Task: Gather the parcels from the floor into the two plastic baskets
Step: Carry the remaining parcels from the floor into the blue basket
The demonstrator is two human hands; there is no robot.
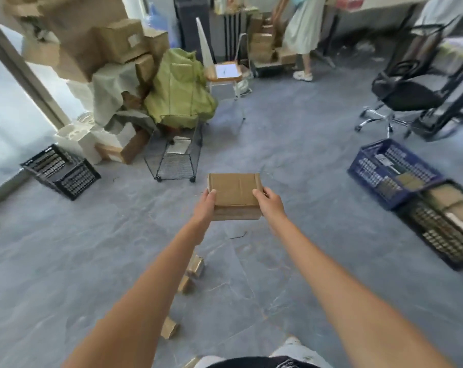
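A flat brown cardboard parcel (234, 193) is held out in front of me above the grey floor. My left hand (206, 205) grips its left edge and my right hand (269, 204) grips its right edge, thumbs on top. At the right stand a blue plastic basket (358, 168) and, nearer, a black plastic basket (421, 235), both with brown parcels inside. Three small brown parcels lie on the floor under my left forearm: one (196, 265), another (184, 285) and a third (169, 328).
Another black basket (76, 181) sits at the left by a window. A pile of boxes (118, 41) and a green sack (180, 86) stand behind a wire trolley (177, 166). An office chair (403, 96) is at the right. A person (302, 35) stands far back.
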